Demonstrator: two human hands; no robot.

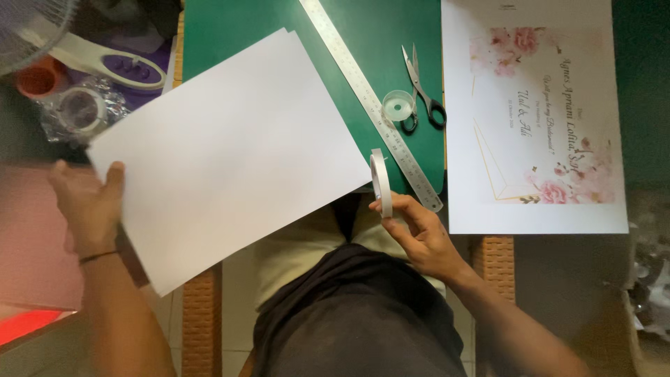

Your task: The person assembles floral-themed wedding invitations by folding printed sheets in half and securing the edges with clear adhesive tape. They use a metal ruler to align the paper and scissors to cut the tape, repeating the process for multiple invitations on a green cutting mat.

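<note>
My left hand (89, 204) grips the left edge of a large blank white sheet (223, 150), thumb on top, holding it tilted over the green cutting mat (237, 28). A second sheet edge peeks out at its upper corner. My right hand (419, 234) holds a thin white tape roll (380, 180) upright between its fingertips, just off the sheet's right corner and beside the metal ruler (370, 98).
Scissors (422, 94) and a small clear tape roll (398, 106) lie on the mat right of the ruler. A printed card with pink flowers (537, 119) lies at the right. At upper left are a fan (31, 24), an orange cup (38, 78), a wrapped tape roll (82, 108) and a white-handled tool (112, 63).
</note>
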